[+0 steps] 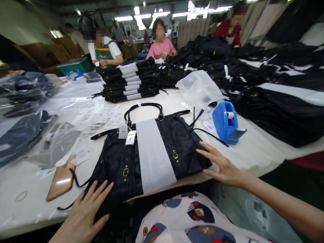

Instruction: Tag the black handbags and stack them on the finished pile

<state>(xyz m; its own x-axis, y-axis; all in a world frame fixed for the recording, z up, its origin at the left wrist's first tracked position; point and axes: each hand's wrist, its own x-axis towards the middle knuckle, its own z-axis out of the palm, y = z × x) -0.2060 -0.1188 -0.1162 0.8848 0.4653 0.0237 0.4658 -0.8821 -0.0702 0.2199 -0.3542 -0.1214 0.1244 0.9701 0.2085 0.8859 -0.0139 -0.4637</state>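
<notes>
Black textured leather handbag with a white paper band [152, 158] lies flat between both hands.
Left hand [84, 214] at 7 o'clock, right hand [222, 167] at 3 — both grips released, fingers spread; handles toward 12.

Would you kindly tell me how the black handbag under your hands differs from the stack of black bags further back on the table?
The black handbag with the white paper band lies alone, spread flat at the table's near edge, handles and tags showing; the stack of black bags is a neat pile farther back. The left hand and right hand rest open on the handbag; nobody touches the stack. Both are black with white bands.
</notes>
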